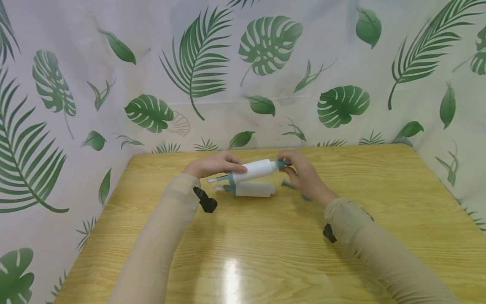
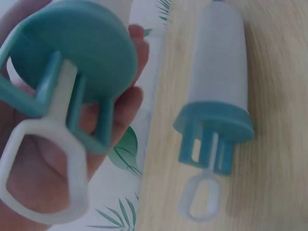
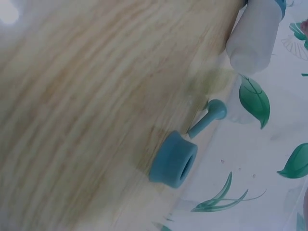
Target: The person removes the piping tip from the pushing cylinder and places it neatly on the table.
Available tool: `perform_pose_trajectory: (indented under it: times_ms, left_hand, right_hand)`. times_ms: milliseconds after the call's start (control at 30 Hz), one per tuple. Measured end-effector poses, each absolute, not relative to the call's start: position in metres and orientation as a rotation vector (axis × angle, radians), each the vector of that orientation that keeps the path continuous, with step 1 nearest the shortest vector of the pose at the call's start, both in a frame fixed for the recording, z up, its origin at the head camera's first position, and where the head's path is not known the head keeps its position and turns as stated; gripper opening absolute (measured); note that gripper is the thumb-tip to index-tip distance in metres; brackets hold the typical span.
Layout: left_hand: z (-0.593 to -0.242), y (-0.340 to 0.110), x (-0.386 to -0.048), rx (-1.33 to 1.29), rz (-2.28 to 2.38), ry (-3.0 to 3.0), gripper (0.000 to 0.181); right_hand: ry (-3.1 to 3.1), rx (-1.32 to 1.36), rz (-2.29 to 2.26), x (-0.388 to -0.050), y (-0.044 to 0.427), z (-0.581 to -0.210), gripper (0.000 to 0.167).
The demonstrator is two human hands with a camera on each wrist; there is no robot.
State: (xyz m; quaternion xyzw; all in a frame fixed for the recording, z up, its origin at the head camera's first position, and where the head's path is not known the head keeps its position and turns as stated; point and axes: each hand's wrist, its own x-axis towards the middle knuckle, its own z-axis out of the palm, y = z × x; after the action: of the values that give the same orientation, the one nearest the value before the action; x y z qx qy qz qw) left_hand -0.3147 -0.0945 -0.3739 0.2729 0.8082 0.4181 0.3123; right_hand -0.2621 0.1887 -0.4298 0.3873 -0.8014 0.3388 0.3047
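My left hand (image 1: 215,164) grips a white syringe-like tube (image 1: 258,169) by its body, tilted slightly up to the right. In the left wrist view its teal flange (image 2: 91,48) and white ring handle (image 2: 77,178) face the camera. At the tube's narrow right end, my right hand (image 1: 303,173) pinches a teal tip piece (image 1: 282,164). Fingers partly cover this piece, so I cannot tell how far it sits on the tube. A second, matching white tube (image 1: 255,189) lies on the table just below, its ring handle (image 2: 199,197) towards the left.
Two loose teal parts lie on the wooden table (image 1: 243,236) near my right hand: a slim piece with a rounded end (image 3: 208,118) and a short flared cap (image 3: 172,159). A leaf-patterned cloth (image 1: 265,84) hangs behind the table.
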Motion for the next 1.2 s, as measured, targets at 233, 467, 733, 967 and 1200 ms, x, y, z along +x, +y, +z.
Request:
perform_pose_trajectory:
  times_ms: [233, 467, 733, 967, 1200]
  left_hand:
    - [-0.384, -0.098, -0.318, 0.673, 1.097, 2.325, 0.043]
    - [-0.396, -0.085, -0.323, 0.738, 0.846, 2.720, 0.042]
    - [-0.410, -0.066, -0.327, 0.709, 0.550, 2.918, 0.039]
    - [-0.424, -0.060, -0.329, 0.657, 0.551, 2.936, 0.034]
    - [-0.430, -0.051, -0.331, 0.609, 0.519, 2.922, 0.037]
  right_hand:
    - [-2.163, 0.936, 0.921, -0.264, 0.200, -0.434, 0.046]
    - [-2.203, 0.946, 0.913, -0.265, 0.203, -0.439, 0.045]
    - [-2.268, 0.971, 0.887, -0.263, 0.202, -0.443, 0.044]
    - [-2.291, 0.980, 0.903, -0.263, 0.201, -0.447, 0.044]
    - [-2.315, 0.974, 0.908, -0.263, 0.201, -0.451, 0.043]
